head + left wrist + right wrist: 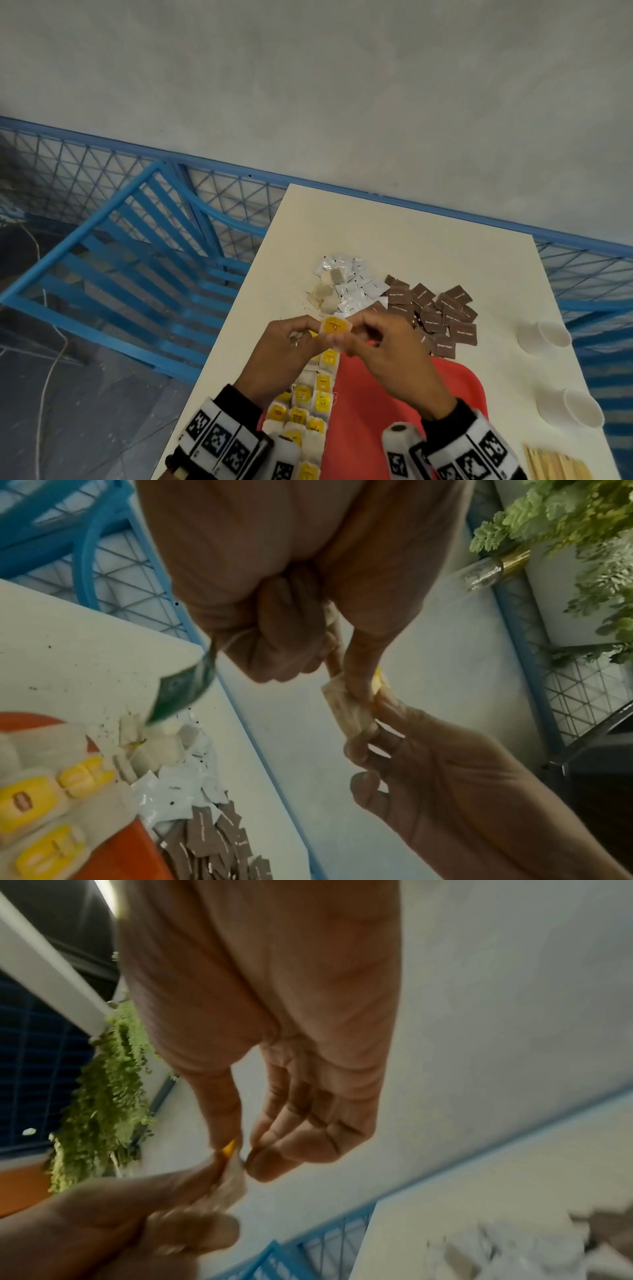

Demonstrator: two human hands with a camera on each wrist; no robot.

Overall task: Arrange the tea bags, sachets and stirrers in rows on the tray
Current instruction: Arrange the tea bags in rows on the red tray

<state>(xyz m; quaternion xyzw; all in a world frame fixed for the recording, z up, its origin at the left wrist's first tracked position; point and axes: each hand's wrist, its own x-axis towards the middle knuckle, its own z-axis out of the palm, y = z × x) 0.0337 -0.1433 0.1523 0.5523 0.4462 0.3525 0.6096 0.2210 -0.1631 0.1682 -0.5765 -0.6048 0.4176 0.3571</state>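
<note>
Head view: even, diffuse light, moderately dim; no glare, shadows soft. Wide-angle distortion bends blue railing [137,219] toward edges. Focus fair at centre, print on brown sachets [442,315] barely legible. Left wrist view: dim, greenish cast; green tag [181,693] motion-blurred. Right wrist view: heavy blur throughout; table [514,1191] at lower right smeared, details unreadable.

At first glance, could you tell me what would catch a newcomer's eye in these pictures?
Both hands, left hand and right hand, pinch a yellow-labelled tea bag above the red tray. Tea bags already line the tray's left edge, and brown sachets lie heaped beyond it.
</note>
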